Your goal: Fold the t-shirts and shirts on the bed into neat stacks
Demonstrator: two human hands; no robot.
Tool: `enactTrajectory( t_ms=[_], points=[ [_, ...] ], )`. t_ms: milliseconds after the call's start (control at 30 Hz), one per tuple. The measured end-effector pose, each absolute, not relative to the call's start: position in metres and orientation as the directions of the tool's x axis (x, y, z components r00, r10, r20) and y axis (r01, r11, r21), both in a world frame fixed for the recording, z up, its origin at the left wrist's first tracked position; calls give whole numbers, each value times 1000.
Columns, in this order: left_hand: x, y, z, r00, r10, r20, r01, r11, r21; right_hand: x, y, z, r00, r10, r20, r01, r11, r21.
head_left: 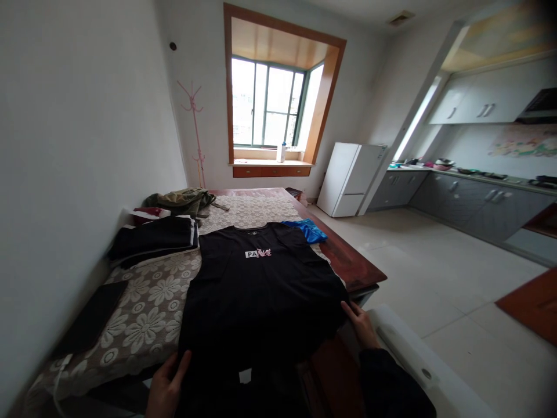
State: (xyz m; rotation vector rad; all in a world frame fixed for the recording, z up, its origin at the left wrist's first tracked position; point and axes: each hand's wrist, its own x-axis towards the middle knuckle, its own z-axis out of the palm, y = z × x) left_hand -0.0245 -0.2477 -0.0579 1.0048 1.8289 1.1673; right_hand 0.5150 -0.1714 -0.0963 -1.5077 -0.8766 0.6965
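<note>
A black T-shirt (261, 290) is spread out on the table, its neckline away from me and a small white and pink print on its chest. Its lower part hangs toward me over the near edge. At the lower left edge of the shirt, my left hand (167, 383) is closed on the cloth with the thumb and index finger showing. My right hand (362, 326) grips the opposite side edge, thumb on top; its other fingers are partly hidden. Beside the shirt's far right shoulder lies a crumpled blue cloth (311, 230).
Dark folded clothes (154, 238) and an olive bag-like bundle (180, 201) are stacked at the left by the wall. A flat black device (91, 319) with a white cable lies on the floral tablecloth (150, 316). Beyond stand a pink coat rack (195, 128) and a white fridge (348, 177).
</note>
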Motion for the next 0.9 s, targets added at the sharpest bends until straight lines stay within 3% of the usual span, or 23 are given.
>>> enactTrajectory(
  t_ms=[133,200,300,367,433,533,633,733,900],
  points=[
    [-24,-251,-53,-458,884,-99,305,261,916,517,-170,-103,493,869,43,169,-47,-985],
    [-20,-256,-49,-526,850,-13,394,257,882,514,-169,-102,589,796,143,258,-18,-966],
    [-10,-258,-36,-592,782,192,553,222,803,496,-167,-89,654,643,399,496,33,-867],
    [1,-250,-21,-459,822,336,674,76,735,473,-165,-70,483,665,569,687,115,-718],
    [15,-232,-5,-171,875,454,765,-172,620,442,-161,-48,126,786,606,805,276,-525],
    [37,-198,13,239,849,471,816,-438,377,394,-156,-23,-327,844,426,828,473,-301],
    [51,-174,14,405,856,322,853,-480,204,366,-152,-20,-494,823,280,816,550,-177],
    [47,-168,1,388,893,230,897,-423,129,383,-150,-32,-446,853,271,863,490,-123],
    [9,-192,-23,263,914,310,948,-304,92,475,-156,-55,-159,915,372,966,223,-135]
  ],
)
